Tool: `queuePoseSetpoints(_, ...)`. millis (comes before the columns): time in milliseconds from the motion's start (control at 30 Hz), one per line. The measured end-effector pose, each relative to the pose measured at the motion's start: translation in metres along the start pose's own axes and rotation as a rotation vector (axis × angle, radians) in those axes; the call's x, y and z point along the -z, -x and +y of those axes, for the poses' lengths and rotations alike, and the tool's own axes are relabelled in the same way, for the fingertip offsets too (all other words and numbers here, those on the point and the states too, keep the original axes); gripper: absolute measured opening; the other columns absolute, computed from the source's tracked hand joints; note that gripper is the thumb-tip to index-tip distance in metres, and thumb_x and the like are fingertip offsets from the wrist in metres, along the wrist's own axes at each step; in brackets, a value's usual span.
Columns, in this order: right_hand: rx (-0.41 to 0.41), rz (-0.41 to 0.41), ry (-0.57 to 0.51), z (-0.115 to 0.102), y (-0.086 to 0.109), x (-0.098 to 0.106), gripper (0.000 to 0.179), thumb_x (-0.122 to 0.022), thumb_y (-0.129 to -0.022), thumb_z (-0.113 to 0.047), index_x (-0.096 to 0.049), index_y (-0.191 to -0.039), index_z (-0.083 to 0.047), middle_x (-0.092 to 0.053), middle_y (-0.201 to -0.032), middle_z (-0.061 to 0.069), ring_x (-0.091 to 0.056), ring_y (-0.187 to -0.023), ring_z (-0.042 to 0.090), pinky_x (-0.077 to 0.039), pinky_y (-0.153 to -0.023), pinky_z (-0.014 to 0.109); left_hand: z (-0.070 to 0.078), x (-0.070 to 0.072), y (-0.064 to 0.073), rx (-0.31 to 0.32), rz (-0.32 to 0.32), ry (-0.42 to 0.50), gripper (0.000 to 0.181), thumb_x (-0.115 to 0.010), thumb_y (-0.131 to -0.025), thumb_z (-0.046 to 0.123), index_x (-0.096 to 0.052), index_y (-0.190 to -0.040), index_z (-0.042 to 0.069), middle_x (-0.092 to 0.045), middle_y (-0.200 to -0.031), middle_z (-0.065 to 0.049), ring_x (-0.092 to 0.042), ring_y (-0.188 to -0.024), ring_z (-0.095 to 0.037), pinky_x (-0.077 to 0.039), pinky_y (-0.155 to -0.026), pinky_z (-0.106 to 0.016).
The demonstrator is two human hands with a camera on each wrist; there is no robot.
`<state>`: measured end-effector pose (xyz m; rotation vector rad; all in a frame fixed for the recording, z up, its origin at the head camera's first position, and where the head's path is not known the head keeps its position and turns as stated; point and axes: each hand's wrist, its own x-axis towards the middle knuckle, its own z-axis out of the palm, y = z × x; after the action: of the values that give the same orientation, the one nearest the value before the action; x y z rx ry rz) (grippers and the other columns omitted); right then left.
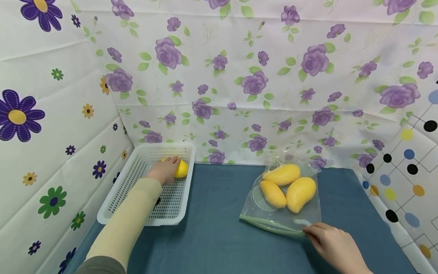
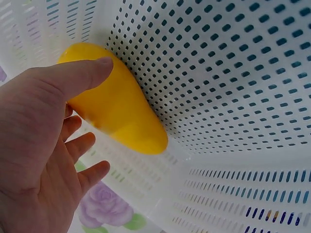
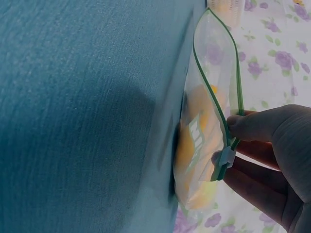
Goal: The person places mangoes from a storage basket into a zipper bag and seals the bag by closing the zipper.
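Note:
In the white perforated basket [image 1: 176, 220], my left hand [image 1: 165, 171] holds a yellow mango [image 1: 182, 170]. Seen from the left wrist, the thumb lies across the mango [image 2: 121, 107]; some of the other fingers spread beside it, and the index finger is mostly hidden. My right hand [image 1: 333, 243] pinches the right corner of a clear zip bag [image 1: 251, 211] by its green-edged mouth. Close up in the right wrist view, the mouth gapes open and the white slider [image 3: 227, 156] sits by the fingers. Three mangoes [image 1: 301, 194] lie inside the bag.
A blue cloth [image 1: 219, 228] covers the table under basket and bag. Behind stands a white curtain [image 1: 226, 87] with purple roses. Patterned sheets close off the left side [image 1: 51, 160] and the right side [image 1: 407, 171]. The basket's raised walls surround my left hand.

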<state>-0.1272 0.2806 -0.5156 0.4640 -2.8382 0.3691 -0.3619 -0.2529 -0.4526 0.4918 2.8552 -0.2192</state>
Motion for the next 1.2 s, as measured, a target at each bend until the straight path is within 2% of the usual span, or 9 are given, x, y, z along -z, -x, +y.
queuePoseSetpoints(167, 0.005, 0.019, 0.007, 0.0, 0.0, -0.002, 0.023, -0.094, -0.082, -0.011, -0.084, -0.095, -0.027, -0.071, -0.087, -0.019, -0.061, -0.067, -0.007, -0.051, -0.057, 0.02, 0.001, 0.001, -0.002, -0.003, 0.009, 0.003, 0.083, -0.071, -0.099, 0.005, -0.026, -0.167, -0.003, -0.027, -0.172, -0.024, -0.03, -0.156, -0.046, -0.026, -0.124, -0.064)
queuePoseSetpoints(367, 0.013, 0.033, 0.027, 0.001, -0.001, 0.0, 0.022, -0.094, -0.081, -0.011, -0.084, -0.095, -0.026, -0.072, -0.087, -0.018, -0.061, -0.067, -0.006, -0.051, -0.056, 0.02, -0.001, -0.006, -0.009, -0.002, 0.027, 0.007, 0.079, -0.068, -0.101, 0.003, -0.026, -0.168, -0.001, -0.031, -0.17, -0.025, -0.032, -0.155, -0.045, -0.027, -0.124, -0.064)
queuePoseSetpoints(533, 0.024, 0.044, 0.02, 0.001, 0.0, 0.001, 0.023, -0.094, -0.081, -0.011, -0.084, -0.096, -0.026, -0.072, -0.087, -0.017, -0.062, -0.067, -0.006, -0.051, -0.056, 0.02, -0.005, -0.015, -0.015, 0.013, 0.04, 0.02, 0.078, -0.069, -0.1, -0.003, -0.03, -0.167, -0.001, -0.039, -0.164, -0.029, -0.037, -0.152, -0.047, -0.027, -0.124, -0.063)
queuePoseSetpoints(633, 0.036, 0.059, 0.016, 0.002, 0.0, 0.001, 0.024, -0.094, -0.081, -0.01, -0.085, -0.096, -0.026, -0.073, -0.087, -0.017, -0.062, -0.066, -0.006, -0.05, -0.055, 0.019, -0.006, -0.018, -0.016, 0.023, 0.047, 0.042, 0.075, -0.072, -0.097, -0.003, -0.038, -0.164, 0.0, -0.045, -0.158, -0.031, -0.044, -0.146, -0.049, -0.029, -0.122, -0.064)
queuePoseSetpoints(833, 0.045, 0.074, 0.019, 0.001, 0.0, 0.002, 0.025, -0.094, -0.081, -0.01, -0.084, -0.097, -0.026, -0.072, -0.087, -0.017, -0.061, -0.066, -0.006, -0.05, -0.055, 0.019, -0.005, -0.02, -0.009, 0.032, 0.05, 0.067, 0.065, -0.075, -0.093, -0.005, -0.054, -0.154, 0.005, -0.054, -0.151, -0.028, -0.049, -0.142, -0.048, -0.032, -0.12, -0.067)
queuePoseSetpoints(967, 0.042, 0.073, 0.016, 0.001, 0.001, 0.003, 0.026, -0.094, -0.082, -0.01, -0.084, -0.099, -0.027, -0.072, -0.087, -0.018, -0.061, -0.066, -0.006, -0.05, -0.055, 0.019, -0.005, -0.021, -0.002, 0.059, 0.022, 0.084, 0.071, -0.075, -0.091, -0.008, -0.053, -0.156, 0.009, -0.052, -0.154, -0.028, -0.044, -0.146, -0.049, -0.029, -0.12, -0.069)
queuePoseSetpoints(1200, 0.037, 0.07, 0.012, 0.001, 0.002, 0.002, 0.027, -0.094, -0.082, -0.01, -0.084, -0.1, -0.027, -0.072, -0.088, -0.018, -0.061, -0.066, -0.006, -0.05, -0.055, 0.019, -0.005, -0.017, 0.009, 0.07, 0.007, 0.068, 0.072, -0.075, -0.092, -0.007, -0.049, -0.158, 0.007, -0.053, -0.15, -0.031, -0.049, -0.141, -0.051, -0.036, -0.115, -0.07)
